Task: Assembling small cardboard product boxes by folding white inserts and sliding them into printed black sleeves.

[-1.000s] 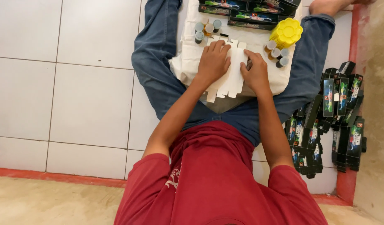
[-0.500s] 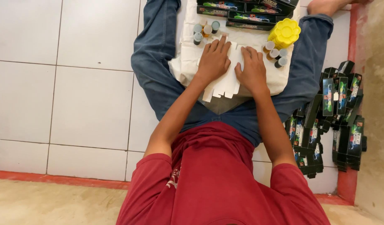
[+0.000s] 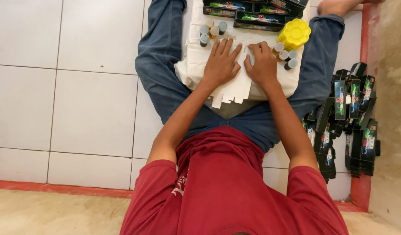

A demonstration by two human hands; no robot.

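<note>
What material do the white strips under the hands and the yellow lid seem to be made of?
The white strips look like thin matte paper or card: flat, overlapping, with clean straight-cut ends. Both the left hand and the right hand press flat on them. The yellow lid looks like moulded plastic, with a smooth, evenly coloured surface and a scalloped edge.

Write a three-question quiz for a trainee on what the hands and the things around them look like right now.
1. True or false: both hands lie flat on the white paper strips.
2. Which thing is nearest the right hand? A) the yellow lid B) the heap of black boxes C) the red floor edge
3. Fill in: the small bottles beyond the left hand stand on a white ____.

Key
1. True: palms down, fingers spread, nothing in either grip.
2. A.
3. Cloth, spread between the legs.
</note>
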